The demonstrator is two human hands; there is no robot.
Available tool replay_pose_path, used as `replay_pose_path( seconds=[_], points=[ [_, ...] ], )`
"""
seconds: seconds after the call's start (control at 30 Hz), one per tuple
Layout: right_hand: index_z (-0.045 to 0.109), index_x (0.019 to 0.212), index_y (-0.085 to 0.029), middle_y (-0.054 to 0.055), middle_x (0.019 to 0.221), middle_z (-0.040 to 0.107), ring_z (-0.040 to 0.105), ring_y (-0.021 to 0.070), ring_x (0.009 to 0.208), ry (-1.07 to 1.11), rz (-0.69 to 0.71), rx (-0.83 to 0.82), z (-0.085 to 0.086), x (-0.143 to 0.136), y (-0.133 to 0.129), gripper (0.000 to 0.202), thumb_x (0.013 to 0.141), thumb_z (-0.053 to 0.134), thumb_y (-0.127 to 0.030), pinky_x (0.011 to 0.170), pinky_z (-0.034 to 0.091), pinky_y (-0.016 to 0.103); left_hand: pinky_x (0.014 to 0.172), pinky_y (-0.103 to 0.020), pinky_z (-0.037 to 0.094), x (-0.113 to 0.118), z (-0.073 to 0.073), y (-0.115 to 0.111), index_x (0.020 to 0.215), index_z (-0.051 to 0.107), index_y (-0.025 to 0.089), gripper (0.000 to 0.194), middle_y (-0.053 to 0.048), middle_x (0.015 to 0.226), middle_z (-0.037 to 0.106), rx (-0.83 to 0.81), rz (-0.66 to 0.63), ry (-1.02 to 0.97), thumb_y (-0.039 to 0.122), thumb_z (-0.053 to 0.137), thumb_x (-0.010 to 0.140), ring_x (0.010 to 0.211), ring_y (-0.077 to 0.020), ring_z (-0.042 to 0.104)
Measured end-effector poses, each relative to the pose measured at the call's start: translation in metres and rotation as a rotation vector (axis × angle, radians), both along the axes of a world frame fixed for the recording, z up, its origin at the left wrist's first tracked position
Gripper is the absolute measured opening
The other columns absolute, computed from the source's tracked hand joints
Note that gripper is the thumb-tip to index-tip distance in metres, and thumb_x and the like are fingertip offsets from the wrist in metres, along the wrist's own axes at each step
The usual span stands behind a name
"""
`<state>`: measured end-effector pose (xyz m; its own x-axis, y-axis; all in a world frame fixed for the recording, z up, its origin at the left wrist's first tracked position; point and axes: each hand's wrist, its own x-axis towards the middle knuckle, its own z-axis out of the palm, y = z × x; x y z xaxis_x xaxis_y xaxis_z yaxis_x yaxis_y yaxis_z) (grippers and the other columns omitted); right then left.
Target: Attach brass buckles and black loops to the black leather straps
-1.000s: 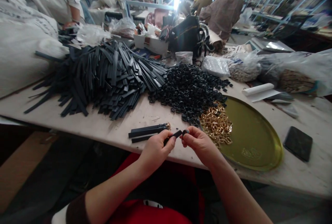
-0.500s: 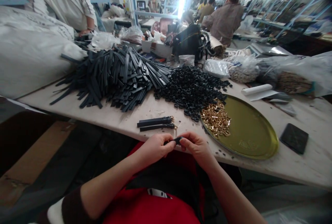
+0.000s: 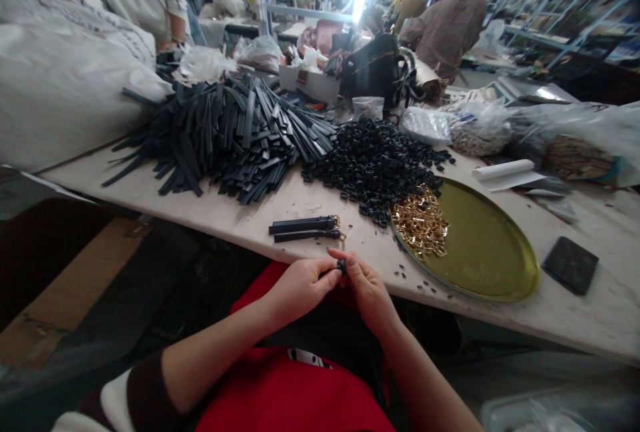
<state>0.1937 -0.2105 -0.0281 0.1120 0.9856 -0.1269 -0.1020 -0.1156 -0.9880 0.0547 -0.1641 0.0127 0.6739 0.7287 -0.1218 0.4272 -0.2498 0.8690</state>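
My left hand (image 3: 306,283) and my right hand (image 3: 365,289) meet at the table's front edge, fingers closed on a small dark strap (image 3: 341,265). Most of the strap is hidden by the fingers. Just beyond them lie a few finished-looking black straps (image 3: 303,225) with gold clasps at their right ends. A big heap of loose black strips (image 3: 215,132) spreads on the left. Beside it is a pile of small black loops (image 3: 373,159). Gold metal clasps (image 3: 421,222) are heaped on the left part of a round gold tray (image 3: 493,245).
A dark flat rectangular object (image 3: 570,264) lies right of the tray. Plastic bags (image 3: 480,131), a white paper roll (image 3: 505,169) and a black bag (image 3: 373,72) stand farther back. A large white sack (image 3: 65,92) fills the left. Other people work beyond the table.
The right hand has turned, its fingers now curled more upright against the left fingertips. Less of the strap shows between the hands. The view has shifted slightly.
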Motion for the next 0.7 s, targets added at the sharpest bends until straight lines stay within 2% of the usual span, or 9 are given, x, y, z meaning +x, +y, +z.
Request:
replay_pose_path(
  seconds=[0.17, 0.3, 0.43, 0.53, 0.63, 0.7],
  points=[
    [0.063, 0.092, -0.022, -0.002, 0.068, 0.053, 0.046, 0.0106, 0.06, 0.34, -0.122, -0.107, -0.006, -0.006, 0.011, 0.029, 0.074, 0.06, -0.044, 0.058, 0.039, 0.024, 0.064, -0.024, 0.039, 0.008, -0.008, 0.002, 0.078, 0.058, 0.017, 0.027, -0.002, 0.075, 0.062, 0.072, 0.118, 0.007, 0.031, 0.036, 0.087, 0.07, -0.0153, 0.055],
    [0.058, 0.077, -0.021, -0.004, 0.063, 0.054, 0.046, 0.0098, 0.056, 0.38, -0.245, -0.13, -0.01, -0.01, 0.015, 0.024, 0.069, 0.067, -0.041, 0.054, 0.038, 0.022, 0.067, -0.025, 0.041, 0.009, -0.013, 0.004, 0.086, 0.054, 0.017, 0.016, -0.003, 0.081, 0.061, -0.011, 0.153, -0.028, 0.023, 0.039, 0.084, 0.075, -0.0158, 0.056],
    [0.057, 0.076, -0.02, -0.004, 0.065, 0.055, 0.049, 0.0105, 0.058, 0.322, -0.21, -0.159, -0.009, -0.01, 0.015, 0.023, 0.07, 0.066, -0.04, 0.057, 0.039, 0.023, 0.071, -0.026, 0.042, 0.007, -0.015, 0.01, 0.098, 0.045, 0.018, 0.019, -0.001, 0.083, 0.061, -0.1, 0.188, -0.115, 0.014, 0.04, 0.08, 0.077, -0.0143, 0.058],
    [0.059, 0.077, -0.02, -0.002, 0.068, 0.057, 0.05, 0.012, 0.062, 0.304, -0.177, -0.129, -0.006, -0.009, 0.019, 0.025, 0.075, 0.06, -0.044, 0.061, 0.041, 0.025, 0.067, -0.025, 0.043, 0.005, -0.015, 0.02, 0.097, 0.042, 0.019, 0.016, 0.001, 0.076, 0.061, -0.172, 0.21, -0.135, 0.017, 0.04, 0.081, 0.07, -0.0132, 0.059],
    [0.06, 0.076, -0.02, 0.0, 0.066, 0.058, 0.049, 0.0125, 0.061, 0.381, -0.168, -0.13, -0.004, -0.007, 0.025, 0.034, 0.08, 0.048, -0.052, 0.06, 0.04, 0.026, 0.064, -0.025, 0.044, 0.001, -0.016, 0.028, 0.098, 0.043, 0.019, 0.018, 0.0, 0.078, 0.064, -0.215, 0.241, -0.105, 0.024, 0.045, 0.081, 0.071, -0.0144, 0.061],
    [0.06, 0.078, -0.021, -0.002, 0.067, 0.058, 0.048, 0.0108, 0.06, 0.455, -0.12, -0.175, -0.002, -0.006, 0.028, 0.026, 0.077, 0.056, -0.047, 0.059, 0.039, 0.024, 0.062, -0.026, 0.044, -0.001, -0.016, 0.032, 0.099, 0.042, 0.019, 0.023, -0.001, 0.079, 0.066, -0.236, 0.264, -0.078, 0.03, 0.049, 0.08, 0.07, -0.0154, 0.062]
  ],
)
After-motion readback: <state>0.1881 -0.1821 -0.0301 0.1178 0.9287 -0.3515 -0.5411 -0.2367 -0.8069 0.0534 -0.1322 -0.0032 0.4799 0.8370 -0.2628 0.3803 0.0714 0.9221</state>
